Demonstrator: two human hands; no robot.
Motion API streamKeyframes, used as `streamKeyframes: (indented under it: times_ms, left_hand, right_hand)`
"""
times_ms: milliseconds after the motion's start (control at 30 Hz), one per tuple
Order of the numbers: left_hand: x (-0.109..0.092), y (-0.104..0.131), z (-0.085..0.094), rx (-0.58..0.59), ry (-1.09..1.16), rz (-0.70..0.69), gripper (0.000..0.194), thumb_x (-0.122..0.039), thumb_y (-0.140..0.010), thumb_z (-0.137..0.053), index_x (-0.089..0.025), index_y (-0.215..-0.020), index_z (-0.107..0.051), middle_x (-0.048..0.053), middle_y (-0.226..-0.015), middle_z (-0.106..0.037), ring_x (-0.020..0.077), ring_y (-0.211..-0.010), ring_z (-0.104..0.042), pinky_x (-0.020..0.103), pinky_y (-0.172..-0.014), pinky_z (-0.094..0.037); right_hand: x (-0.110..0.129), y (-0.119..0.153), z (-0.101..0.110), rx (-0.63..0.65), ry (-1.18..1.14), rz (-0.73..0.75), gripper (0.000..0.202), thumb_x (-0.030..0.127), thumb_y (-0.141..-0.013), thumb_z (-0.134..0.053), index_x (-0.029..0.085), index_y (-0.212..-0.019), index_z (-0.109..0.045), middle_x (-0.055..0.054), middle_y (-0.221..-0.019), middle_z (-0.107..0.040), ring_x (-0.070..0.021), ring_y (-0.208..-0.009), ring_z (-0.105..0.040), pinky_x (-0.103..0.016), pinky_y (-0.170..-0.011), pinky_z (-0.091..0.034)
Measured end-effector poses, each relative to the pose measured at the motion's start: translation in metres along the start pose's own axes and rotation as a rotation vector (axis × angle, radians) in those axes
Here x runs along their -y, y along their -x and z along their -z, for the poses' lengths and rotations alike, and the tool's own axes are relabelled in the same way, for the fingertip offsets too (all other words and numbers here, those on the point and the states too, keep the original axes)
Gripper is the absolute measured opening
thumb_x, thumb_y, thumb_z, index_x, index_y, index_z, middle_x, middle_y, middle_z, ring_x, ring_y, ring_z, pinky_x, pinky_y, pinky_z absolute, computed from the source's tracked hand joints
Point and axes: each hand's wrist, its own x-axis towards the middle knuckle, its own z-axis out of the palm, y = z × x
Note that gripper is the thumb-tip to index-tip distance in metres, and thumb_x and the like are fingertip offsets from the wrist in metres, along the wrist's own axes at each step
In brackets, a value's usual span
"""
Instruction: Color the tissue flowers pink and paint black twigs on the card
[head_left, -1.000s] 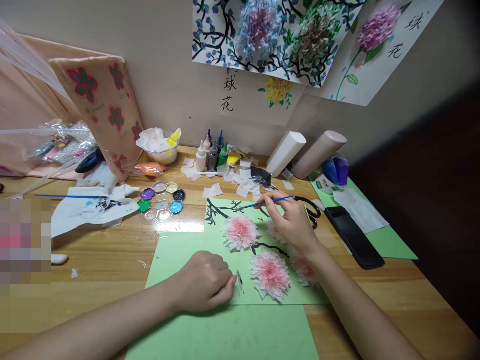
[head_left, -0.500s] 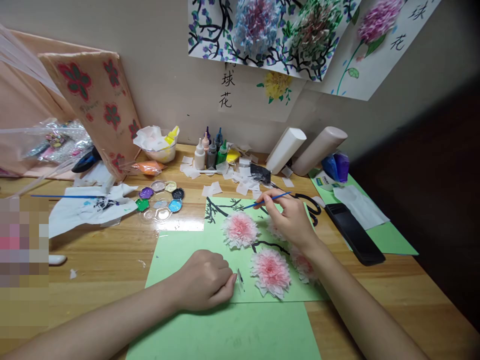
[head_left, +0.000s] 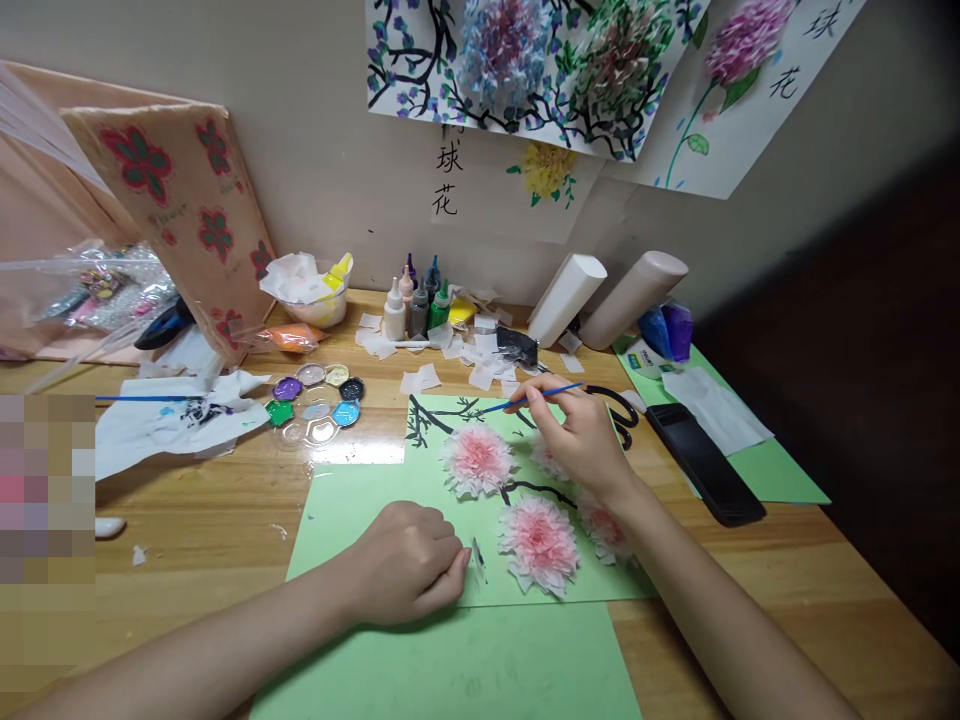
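Note:
A thin blue paintbrush (head_left: 553, 393) is pinched in my right hand (head_left: 574, 430), its tip at a black painted branch (head_left: 442, 412) near the top of a green sheet (head_left: 360, 500). Closed into a fist, my left hand (head_left: 412, 562) rests on the same sheet; what is inside its fingers, if anything, is hidden. A dark smear (head_left: 479, 560) shows beside its thumb. Pink-and-white paper flowers, among them an upper one (head_left: 478, 460) and a lower one (head_left: 538, 545), sit on the sheet. My right hand and forearm partly cover two others.
A paint palette (head_left: 283, 388) and a stained tissue (head_left: 142, 425) with a brush across it lie left. Behind stand paint bottles (head_left: 394, 315) among paper scraps. Black-handled scissors (head_left: 619, 405) and a phone (head_left: 705, 465) lie right. Another green sheet (head_left: 480, 665) lies in front.
The view has shifted slightly. My brush tip has moved a little to the left along the painted branch. My left hand stays in place on the sheet.

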Motion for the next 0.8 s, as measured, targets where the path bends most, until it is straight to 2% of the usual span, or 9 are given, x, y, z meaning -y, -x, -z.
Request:
streamKeyframes:
  times_ms: [167,533,667,800]
  left_hand:
    - [0.000,0.000,0.001,0.000,-0.007,-0.006,0.036,-0.018,-0.087,-0.034,-0.017,-0.053,-0.046,0.000,-0.047,-0.047,0.0106,-0.042,-0.035,0.028,-0.045,-0.020]
    - [0.000,0.000,0.001,0.007,-0.010,-0.003,0.036,-0.018,-0.086,-0.034,-0.017,-0.053,-0.045,0.000,-0.047,-0.047,0.0106,-0.042,-0.034,0.027,-0.046,-0.020]
    - [0.001,0.000,0.000,0.006,-0.012,-0.006,0.036,-0.018,-0.086,-0.034,-0.017,-0.052,-0.046,0.000,-0.046,-0.047,0.0106,-0.042,-0.035,0.027,-0.045,-0.020]
    - [0.000,0.000,-0.001,0.006,-0.023,0.004,0.036,-0.019,-0.085,-0.034,-0.017,-0.051,-0.046,0.000,-0.045,-0.048,0.0112,-0.041,-0.038,0.028,-0.044,-0.021]
  right_hand:
    - [0.000,0.000,-0.003,0.022,-0.003,-0.012,0.026,0.024,-0.090,-0.041,0.019,-0.071,-0.058,-0.002,-0.082,-0.065,-0.0157,-0.080,-0.059,-0.028,-0.074,-0.041]
    - [0.000,0.000,-0.004,0.042,0.011,-0.022,0.024,0.024,-0.090,-0.041,0.019,-0.074,-0.059,-0.002,-0.079,-0.064,-0.0161,-0.078,-0.058,-0.029,-0.073,-0.042]
    - [0.002,0.003,0.000,-0.007,-0.013,-0.006,0.024,0.025,-0.090,-0.041,0.020,-0.078,-0.060,-0.002,-0.080,-0.064,-0.0163,-0.078,-0.059,-0.030,-0.076,-0.042]
    - [0.012,0.006,0.000,-0.060,-0.107,-0.028,0.021,0.026,-0.091,-0.040,0.021,-0.092,-0.061,-0.004,-0.091,-0.064,-0.0166,-0.083,-0.059,-0.030,-0.076,-0.043]
